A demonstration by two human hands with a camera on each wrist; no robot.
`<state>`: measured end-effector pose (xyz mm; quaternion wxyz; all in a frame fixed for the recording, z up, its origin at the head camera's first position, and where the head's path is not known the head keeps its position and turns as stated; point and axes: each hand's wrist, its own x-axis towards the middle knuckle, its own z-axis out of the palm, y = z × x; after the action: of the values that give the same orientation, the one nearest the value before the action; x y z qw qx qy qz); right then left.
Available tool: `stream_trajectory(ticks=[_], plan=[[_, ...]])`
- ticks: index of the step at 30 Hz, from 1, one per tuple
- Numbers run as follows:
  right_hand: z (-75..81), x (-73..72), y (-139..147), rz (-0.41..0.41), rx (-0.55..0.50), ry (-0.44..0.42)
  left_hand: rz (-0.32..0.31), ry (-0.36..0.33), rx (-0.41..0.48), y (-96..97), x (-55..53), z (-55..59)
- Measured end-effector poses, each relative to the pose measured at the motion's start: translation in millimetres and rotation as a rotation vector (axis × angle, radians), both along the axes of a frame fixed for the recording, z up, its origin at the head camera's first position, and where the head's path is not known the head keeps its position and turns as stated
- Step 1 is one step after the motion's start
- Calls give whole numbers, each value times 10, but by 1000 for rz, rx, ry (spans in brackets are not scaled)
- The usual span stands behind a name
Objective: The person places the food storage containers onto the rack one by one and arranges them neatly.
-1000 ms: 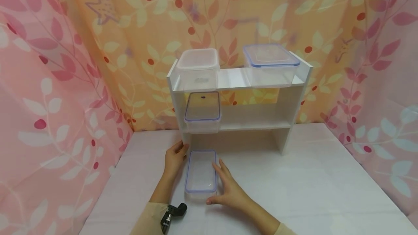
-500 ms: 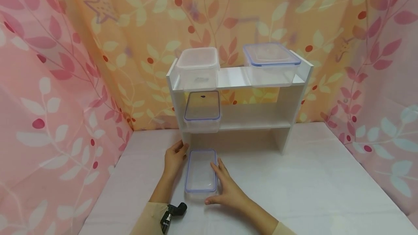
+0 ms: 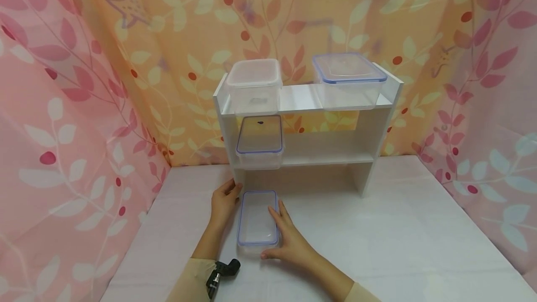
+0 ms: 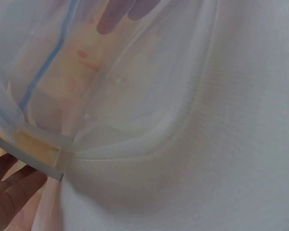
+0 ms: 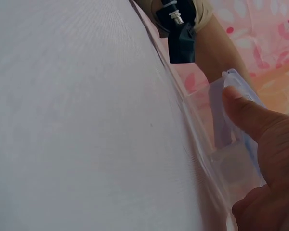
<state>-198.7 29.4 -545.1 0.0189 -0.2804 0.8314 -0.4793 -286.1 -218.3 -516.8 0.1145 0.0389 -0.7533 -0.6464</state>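
A clear food container [image 3: 258, 220] with a blue-rimmed lid lies lengthwise on the white table in front of the shelf's lower left. My right hand [image 3: 291, 241] is spread at its right side, index finger over the lid and thumb by the near end. The right wrist view shows that thumb [image 5: 245, 110] against the container's end at the lid's edge. My left hand [image 3: 224, 202] holds the lower front edge of the white shelf's [image 3: 237, 162] left panel. In the left wrist view its fingers [image 4: 19, 190] lie against the panel's edge [image 4: 29, 158].
Another blue-rimmed container [image 3: 260, 141] stands on the middle shelf at left. On top sit a white-lidded container [image 3: 253, 85] at left and a larger blue-lidded one [image 3: 350, 80] at right. Floral curtains [image 3: 168, 59] surround the table [image 3: 402, 236]. A black device [image 3: 220, 274] is strapped on my left sleeve.
My right thumb and index finger have shifted slightly left, closer in around the container. The left hand and the container look unmoved; the head view has tilted a little.
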Motion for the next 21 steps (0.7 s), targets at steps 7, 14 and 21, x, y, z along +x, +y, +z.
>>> stream_trajectory(ticks=[7, 14, 21], plan=[[-18, -29, -17, -19, 23, 38, -2, -1, 2, -4, 2, 2], [-1, -18, -15, -33, 8, 27, -31, -34, 16, 21, 74, 144], [31, -1, 3, -47, -9, 24, -40, -35, 18, 57, 160, 272]])
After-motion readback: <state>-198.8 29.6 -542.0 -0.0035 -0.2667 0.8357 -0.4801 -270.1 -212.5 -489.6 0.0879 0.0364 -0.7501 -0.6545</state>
